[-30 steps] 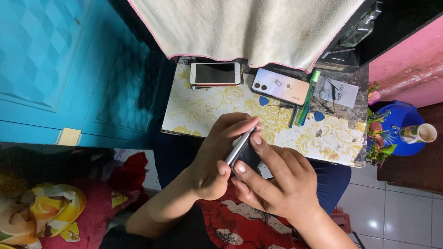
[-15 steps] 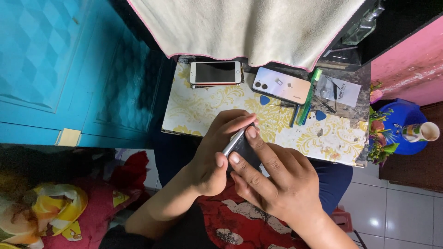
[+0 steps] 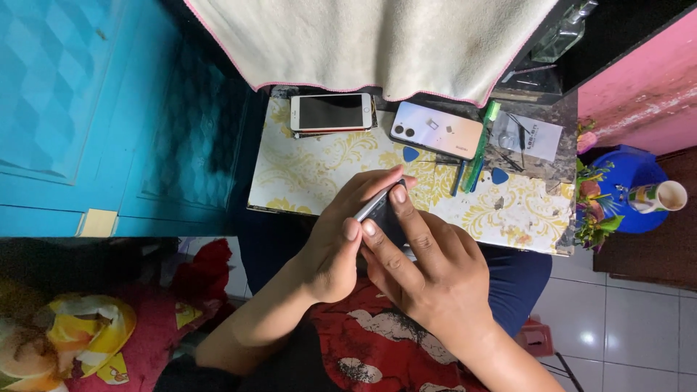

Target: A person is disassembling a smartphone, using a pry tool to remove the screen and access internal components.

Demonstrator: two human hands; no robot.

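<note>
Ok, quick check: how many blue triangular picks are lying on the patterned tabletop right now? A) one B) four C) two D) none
C: two blue picks lie on the patterned tabletop, one blue pick just below the pale phone lying back-up, the other blue pick to the right of the green tools, while both hands hold a dark phone above the table's near edge.

Dark blank screen on white-framed phone (image 3: 332, 112), lying flat at table's far edge. Small clear packet with white label (image 3: 524, 136) at far right corner, beside green pens (image 3: 481, 149).
</note>
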